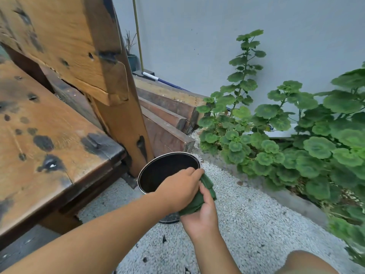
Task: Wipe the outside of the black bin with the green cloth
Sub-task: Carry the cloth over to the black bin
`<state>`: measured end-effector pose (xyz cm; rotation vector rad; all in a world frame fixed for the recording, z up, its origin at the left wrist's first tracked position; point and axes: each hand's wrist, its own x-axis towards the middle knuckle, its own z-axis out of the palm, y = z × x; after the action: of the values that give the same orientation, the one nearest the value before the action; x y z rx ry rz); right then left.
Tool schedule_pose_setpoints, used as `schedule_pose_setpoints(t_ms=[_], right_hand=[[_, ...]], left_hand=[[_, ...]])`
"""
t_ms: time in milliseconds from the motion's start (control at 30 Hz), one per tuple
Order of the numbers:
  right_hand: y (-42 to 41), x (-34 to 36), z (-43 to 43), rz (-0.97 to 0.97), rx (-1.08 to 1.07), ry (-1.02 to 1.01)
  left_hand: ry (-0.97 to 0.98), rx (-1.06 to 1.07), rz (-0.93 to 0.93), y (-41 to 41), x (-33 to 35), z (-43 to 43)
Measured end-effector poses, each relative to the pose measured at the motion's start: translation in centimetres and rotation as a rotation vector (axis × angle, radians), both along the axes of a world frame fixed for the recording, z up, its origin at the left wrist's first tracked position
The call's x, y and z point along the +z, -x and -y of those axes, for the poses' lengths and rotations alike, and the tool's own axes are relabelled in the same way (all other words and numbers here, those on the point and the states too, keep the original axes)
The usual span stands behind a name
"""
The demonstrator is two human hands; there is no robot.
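Black bin (158, 178): round, dark-walled, pale metal rim, open top; stood on the pebbled ground just beside the wooden bench's (49, 125) near corner post. Left hand (177, 186) closed over the rim at the bin's right side, steadying it. Right hand (201, 216) clenched round the green cloth (197, 200), a soft bunched textile pressed against the bin's outer right wall. Wiping judged under way; share of wall already cleaned could not be told. Bench timber weathered, black-stained. Geranium plants (296, 135) nearby, round-leaved.
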<state>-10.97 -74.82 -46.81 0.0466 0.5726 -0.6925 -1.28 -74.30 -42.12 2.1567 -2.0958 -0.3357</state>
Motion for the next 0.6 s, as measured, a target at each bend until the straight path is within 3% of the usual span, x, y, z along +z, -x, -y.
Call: schedule_pose_setpoints(t_ms=[100, 300, 433, 600], right_hand=[[0.1, -0.4, -0.1, 0.002, 0.019, 0.066], [-0.5, -0.1, 0.6, 0.008, 0.041, 0.091], [0.5, -1.1, 1.2, -0.027, 0.074, 0.108], [1.3, -3.1, 1.9, -0.105, 0.074, 0.068]], left_hand=[[-0.012, 0.032, 0.066, -0.3, -1.0, -0.4], [0.168, 0.055, 0.167, -0.8, -1.0, 0.2], [-0.054, -0.010, -0.065, -2.4, -1.0, 1.8], [-0.129, -0.065, 0.032, -4.3, -2.4, 2.7]])
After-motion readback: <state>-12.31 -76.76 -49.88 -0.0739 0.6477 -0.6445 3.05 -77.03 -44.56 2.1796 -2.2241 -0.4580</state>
